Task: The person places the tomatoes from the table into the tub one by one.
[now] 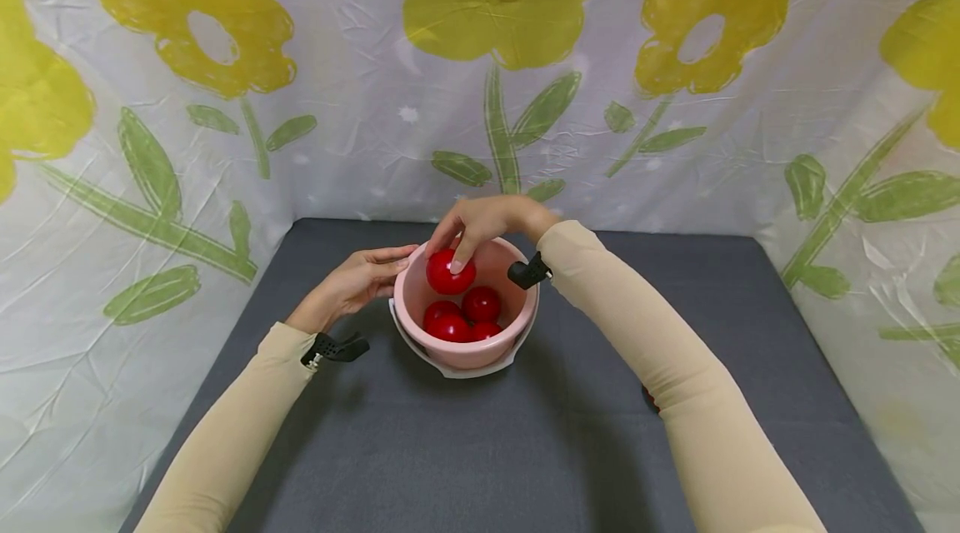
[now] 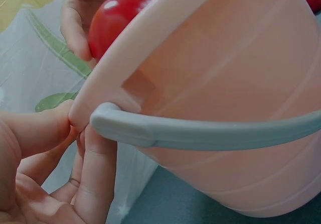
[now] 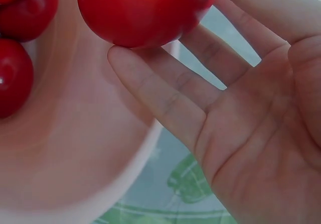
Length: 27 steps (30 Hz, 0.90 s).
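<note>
Over the far rim of the pink bucket (image 1: 465, 350), near the middle of the grey table (image 1: 525, 450), a red ball (image 1: 450, 273) is held in the fingertips of the right hand (image 1: 483, 221). The ball is round and shows no long axis or facing direction; it sits just inside the bucket's mouth, above the others. The right wrist view shows the fingers (image 3: 165, 98) extended beneath and around the ball, pinching it at the tips, with the palm open behind.

Three more red balls (image 1: 461, 318) lie together on the bucket floor, touching one another. The bucket stands upright, mouth up, with its grey handle (image 2: 200, 131) folded down against the near wall.

The left hand (image 1: 360, 283) is at the bucket's left rim. The left wrist view shows its thumb and fingers (image 2: 95, 174) pinching the rim where the handle joins.

The two hands are apart, one on each side of the bucket's far edge.

The table lies open in front of the bucket and to both sides. Behind it, just past the table's far edge, hangs a white cloth printed with yellow flowers (image 1: 510, 8); the same cloth closes in both sides. Both forearms wear beige sleeves (image 1: 675, 366).
</note>
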Tool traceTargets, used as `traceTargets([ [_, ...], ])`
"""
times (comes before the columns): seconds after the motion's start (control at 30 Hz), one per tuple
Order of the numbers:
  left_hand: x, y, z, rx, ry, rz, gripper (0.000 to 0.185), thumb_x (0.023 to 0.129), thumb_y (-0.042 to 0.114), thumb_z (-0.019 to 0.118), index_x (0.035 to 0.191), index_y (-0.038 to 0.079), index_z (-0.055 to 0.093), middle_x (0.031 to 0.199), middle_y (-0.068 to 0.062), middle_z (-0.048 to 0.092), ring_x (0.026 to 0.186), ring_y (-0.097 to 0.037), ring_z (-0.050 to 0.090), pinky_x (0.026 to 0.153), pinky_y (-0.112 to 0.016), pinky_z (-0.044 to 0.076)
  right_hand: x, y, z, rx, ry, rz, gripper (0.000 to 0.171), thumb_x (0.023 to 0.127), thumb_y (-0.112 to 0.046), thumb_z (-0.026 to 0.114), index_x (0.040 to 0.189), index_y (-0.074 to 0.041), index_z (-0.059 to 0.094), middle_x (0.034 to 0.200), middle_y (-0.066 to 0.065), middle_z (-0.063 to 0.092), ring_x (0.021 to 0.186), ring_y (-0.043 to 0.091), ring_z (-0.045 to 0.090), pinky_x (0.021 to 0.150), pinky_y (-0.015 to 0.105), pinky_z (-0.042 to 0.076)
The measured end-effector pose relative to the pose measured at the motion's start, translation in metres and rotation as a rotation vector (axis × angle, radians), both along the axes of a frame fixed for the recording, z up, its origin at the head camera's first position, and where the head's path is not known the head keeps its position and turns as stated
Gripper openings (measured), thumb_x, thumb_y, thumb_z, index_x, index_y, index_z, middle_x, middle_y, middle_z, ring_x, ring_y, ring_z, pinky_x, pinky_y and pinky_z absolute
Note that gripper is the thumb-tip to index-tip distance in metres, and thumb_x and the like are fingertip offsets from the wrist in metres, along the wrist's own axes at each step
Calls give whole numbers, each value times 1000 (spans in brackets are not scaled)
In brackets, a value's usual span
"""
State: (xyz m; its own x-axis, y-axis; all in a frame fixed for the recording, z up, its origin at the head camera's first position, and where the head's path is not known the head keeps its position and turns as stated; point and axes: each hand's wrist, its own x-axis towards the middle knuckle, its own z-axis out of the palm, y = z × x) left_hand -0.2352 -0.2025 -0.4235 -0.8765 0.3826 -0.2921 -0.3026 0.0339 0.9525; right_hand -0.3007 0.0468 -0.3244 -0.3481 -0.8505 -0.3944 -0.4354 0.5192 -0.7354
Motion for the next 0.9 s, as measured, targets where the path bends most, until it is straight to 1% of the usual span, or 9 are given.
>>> traceTargets([
  [0.27, 1, 0, 1, 22, -13, 9, 53, 100, 11, 57, 150, 3, 41, 110, 11, 71, 95, -8, 72, 81, -28, 61, 3, -4, -8, 41, -17, -11, 52, 87, -17, 73, 138, -17, 60, 135, 3, 62, 124, 22, 53, 94, 35, 57],
  [0.4, 1, 1, 1, 25, -14, 13, 53, 99, 11, 58, 149, 2, 41, 109, 12, 72, 95, -8, 72, 81, -28, 61, 4, -4, -12, 53, -36, -23, 52, 87, -16, 74, 137, -18, 60, 136, 2, 61, 125, 22, 52, 93, 36, 58],
  [0.53, 1, 0, 1, 25, -7, 3, 55, 100, 12, 58, 150, 2, 39, 110, 12, 70, 94, -8, 72, 80, -27, 61, 5, -4, -14, 75, -53, -37, 52, 86, -16, 74, 137, -19, 61, 136, 2, 60, 126, 22, 51, 94, 36, 57],
  [0.67, 1, 0, 1, 28, -6, 1, 54, 100, 11, 56, 151, 2, 38, 112, 13, 68, 94, -7, 72, 80, -26, 61, 5, -2, -15, 87, -61, -42, 50, 88, -14, 72, 136, -17, 61, 135, 3, 61, 126, 22, 51, 97, 35, 56],
  [0.77, 1, -1, 1, 29, -5, -1, 55, 100, 10, 56, 151, 2, 38, 111, 13, 69, 94, -7, 72, 79, -25, 61, 6, -1, -14, 71, -45, -35, 48, 89, -12, 71, 135, -14, 62, 136, 5, 62, 127, 22, 53, 100, 34, 55],
  [0.9, 1, -1, 1, 25, -6, -2, 55, 100, 10, 56, 151, 1, 38, 109, 13, 70, 94, -7, 72, 79, -26, 61, 5, 1, -10, 47, -47, -44, 46, 89, -10, 69, 135, -11, 62, 139, 9, 61, 131, 23, 55, 99, 38, 55],
])
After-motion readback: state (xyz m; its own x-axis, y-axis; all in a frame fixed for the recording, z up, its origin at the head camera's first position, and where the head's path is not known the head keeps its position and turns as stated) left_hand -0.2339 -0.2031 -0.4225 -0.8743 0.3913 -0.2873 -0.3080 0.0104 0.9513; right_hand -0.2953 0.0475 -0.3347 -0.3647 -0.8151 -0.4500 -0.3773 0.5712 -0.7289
